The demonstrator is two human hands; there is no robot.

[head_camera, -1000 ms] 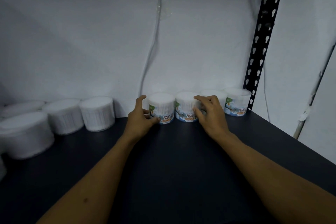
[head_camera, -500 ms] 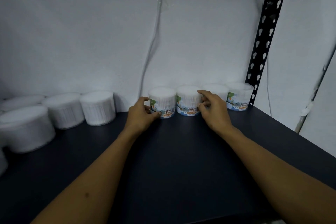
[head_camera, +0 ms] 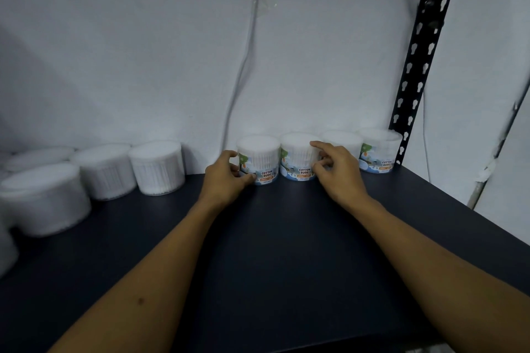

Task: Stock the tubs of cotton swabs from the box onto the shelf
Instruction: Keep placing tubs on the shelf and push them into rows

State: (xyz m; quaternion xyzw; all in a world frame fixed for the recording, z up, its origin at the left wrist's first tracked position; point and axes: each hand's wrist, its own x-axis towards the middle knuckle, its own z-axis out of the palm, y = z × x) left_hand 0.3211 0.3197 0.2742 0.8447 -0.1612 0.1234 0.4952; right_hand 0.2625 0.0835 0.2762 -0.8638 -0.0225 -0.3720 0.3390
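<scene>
Fingers (head_camera: 318,146) of the right hand (head_camera: 338,172) curl around the second tub (head_camera: 296,156) at frame centre; the left hand (head_camera: 226,178) grips the first tub (head_camera: 259,157) beside it, thumb across its label. Both white "COTTON BUDS" tubs stand upright, touching, at the back of the dark shelf (head_camera: 286,252).

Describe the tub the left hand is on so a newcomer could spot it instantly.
Start at the black slotted upright and follow the row of four tubs along the wall. It is the leftmost labelled tub, farthest from the upright, with the left hand gripping it.
</scene>
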